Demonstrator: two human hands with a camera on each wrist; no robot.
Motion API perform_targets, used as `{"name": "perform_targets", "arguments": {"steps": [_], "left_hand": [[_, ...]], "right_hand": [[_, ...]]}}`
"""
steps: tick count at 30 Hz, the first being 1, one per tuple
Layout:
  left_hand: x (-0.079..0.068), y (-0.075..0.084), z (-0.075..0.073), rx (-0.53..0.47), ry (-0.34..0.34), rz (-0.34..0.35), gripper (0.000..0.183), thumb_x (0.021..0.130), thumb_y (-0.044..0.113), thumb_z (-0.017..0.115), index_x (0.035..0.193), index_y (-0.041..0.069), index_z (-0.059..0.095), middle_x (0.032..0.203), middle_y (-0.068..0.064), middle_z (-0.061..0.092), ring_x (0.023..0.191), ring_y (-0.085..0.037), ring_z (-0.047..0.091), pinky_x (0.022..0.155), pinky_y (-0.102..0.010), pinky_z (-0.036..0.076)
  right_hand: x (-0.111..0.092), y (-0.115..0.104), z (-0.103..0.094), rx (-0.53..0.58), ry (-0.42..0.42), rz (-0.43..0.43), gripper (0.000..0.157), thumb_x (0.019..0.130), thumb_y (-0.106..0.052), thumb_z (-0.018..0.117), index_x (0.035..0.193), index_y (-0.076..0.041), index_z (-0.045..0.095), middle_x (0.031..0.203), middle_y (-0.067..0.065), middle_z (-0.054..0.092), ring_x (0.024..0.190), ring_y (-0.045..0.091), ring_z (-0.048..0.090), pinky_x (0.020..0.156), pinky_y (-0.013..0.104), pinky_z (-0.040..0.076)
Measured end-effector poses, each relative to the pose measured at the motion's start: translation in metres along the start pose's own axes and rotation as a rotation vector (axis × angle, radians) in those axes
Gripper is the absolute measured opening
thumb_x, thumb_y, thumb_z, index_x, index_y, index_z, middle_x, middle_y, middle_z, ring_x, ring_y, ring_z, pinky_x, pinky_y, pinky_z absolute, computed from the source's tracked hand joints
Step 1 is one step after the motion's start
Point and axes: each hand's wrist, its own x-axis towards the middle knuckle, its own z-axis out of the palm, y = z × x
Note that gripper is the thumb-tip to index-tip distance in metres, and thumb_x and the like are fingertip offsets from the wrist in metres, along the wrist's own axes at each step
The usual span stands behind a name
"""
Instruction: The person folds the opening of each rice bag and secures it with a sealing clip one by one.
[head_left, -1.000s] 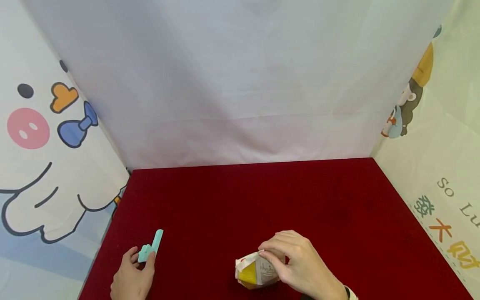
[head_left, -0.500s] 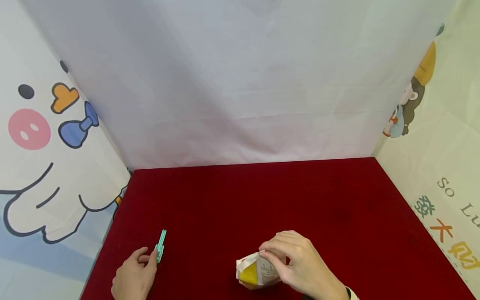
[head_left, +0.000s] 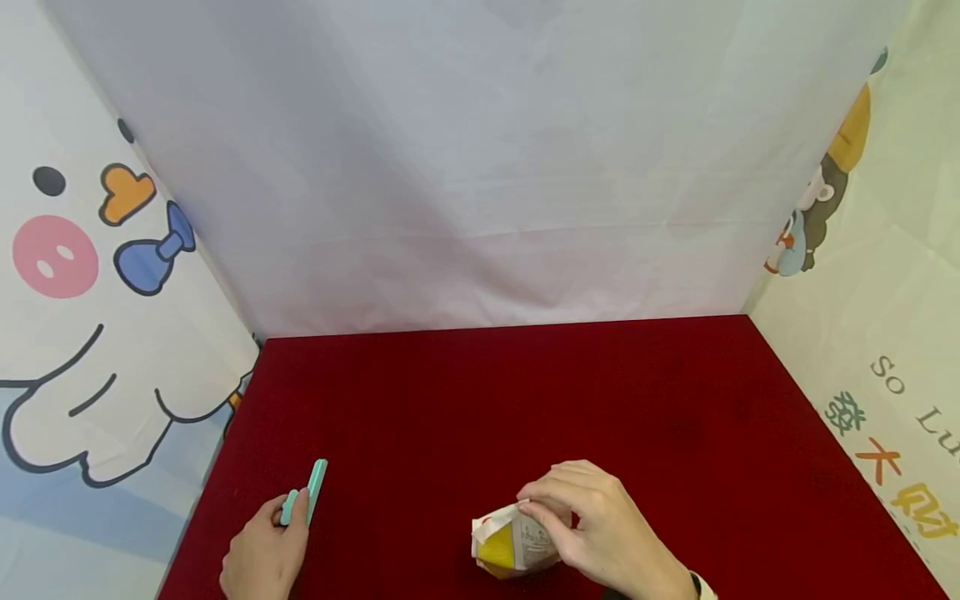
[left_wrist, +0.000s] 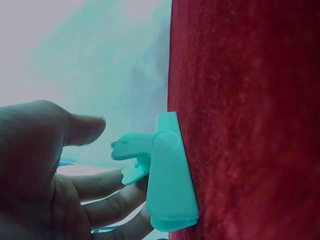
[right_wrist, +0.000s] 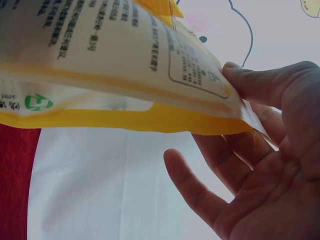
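Observation:
A mint-green plastic sealing clip (head_left: 317,483) rests on the red cloth at the left, its paired handles turned towards my left hand (head_left: 264,552). In the left wrist view the fingers (left_wrist: 107,200) lie behind the clip (left_wrist: 172,175) at its handles, and the thumb stands apart from them. My right hand (head_left: 600,529) pinches the folded top edge of a yellow and white printed food bag (head_left: 517,546). The right wrist view has the thumb on the printed face of the bag (right_wrist: 125,55), other fingers behind it and one finger extended free.
Dark red cloth (head_left: 480,400) covers the table. A plain white curtain (head_left: 487,167) hangs along its back edge. Printed curtains stand at the sides, with a cartoon animal (head_left: 82,275) on the left and lettering (head_left: 892,458) on the right.
The clip turned from broad side to edge-on beside my left thumb, then back to broad side. The left fingers shifted slightly around it. The right hand and bag stayed still.

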Motion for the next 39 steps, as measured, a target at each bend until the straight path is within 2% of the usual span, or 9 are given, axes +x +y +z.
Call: {"name": "perform_targets", "arguments": {"steps": [2, 6, 13, 19, 29, 39], "left_hand": [[0.0, 0.001, 0.0, -0.001, 0.015, 0.0, 0.074, 0.103, 0.067, 0.05, 0.137, 0.003, 0.067, 0.09, -0.009, 0.077, 0.074, -0.028, 0.066, 0.064, -0.045, 0.051], [-0.001, 0.002, 0.0, 0.001, 0.04, 0.017, 0.062, 0.104, 0.055, 0.058, 0.133, 0.003, 0.07, 0.084, -0.005, 0.076, 0.07, -0.026, 0.065, 0.057, -0.038, 0.047], [0.0, 0.001, 0.001, 0.018, 0.044, 0.035, 0.059, 0.105, 0.053, 0.057, 0.133, 0.003, 0.07, 0.09, -0.01, 0.078, 0.071, -0.029, 0.067, 0.057, -0.041, 0.05], [-0.001, -0.001, 0.001, 0.027, 0.014, 0.047, 0.062, 0.105, 0.056, 0.056, 0.136, 0.004, 0.068, 0.095, -0.013, 0.078, 0.072, -0.03, 0.066, 0.057, -0.041, 0.05], [-0.007, 0.001, -0.011, 0.091, -0.1, 0.086, 0.063, 0.103, 0.052, 0.062, 0.137, -0.001, 0.066, 0.093, -0.014, 0.079, 0.066, -0.026, 0.064, 0.053, -0.038, 0.051], [-0.012, 0.008, -0.012, 0.058, -0.036, 0.105, 0.058, 0.103, 0.05, 0.063, 0.137, 0.004, 0.067, 0.099, -0.013, 0.081, 0.072, -0.026, 0.068, 0.055, -0.033, 0.048]], "right_hand": [[0.0, 0.0, 0.0, 0.001, -0.003, 0.002, 0.003, 0.099, -0.016, 0.078, 0.097, -0.018, 0.079, 0.091, -0.012, 0.077, 0.08, 0.0, 0.068, 0.087, 0.018, 0.055], [0.001, 0.0, -0.001, -0.002, -0.005, 0.005, 0.009, 0.103, -0.02, 0.074, 0.096, -0.018, 0.079, 0.09, -0.013, 0.077, 0.08, 0.0, 0.067, 0.086, 0.018, 0.055], [0.001, 0.0, -0.001, -0.003, -0.01, 0.007, 0.004, 0.099, -0.016, 0.078, 0.097, -0.019, 0.079, 0.091, -0.013, 0.077, 0.082, 0.001, 0.069, 0.088, 0.018, 0.055], [0.002, 0.0, -0.001, 0.001, -0.012, 0.006, 0.009, 0.103, -0.02, 0.074, 0.096, -0.018, 0.079, 0.091, -0.013, 0.077, 0.081, 0.001, 0.067, 0.088, 0.018, 0.054], [0.001, -0.001, -0.001, 0.0, -0.008, 0.008, 0.008, 0.102, -0.02, 0.074, 0.096, -0.018, 0.079, 0.091, -0.013, 0.077, 0.081, 0.0, 0.068, 0.089, 0.018, 0.055], [-0.001, -0.001, 0.0, 0.007, 0.0, 0.009, 0.009, 0.103, -0.02, 0.074, 0.096, -0.018, 0.079, 0.091, -0.012, 0.077, 0.081, 0.001, 0.068, 0.088, 0.019, 0.056]]}}
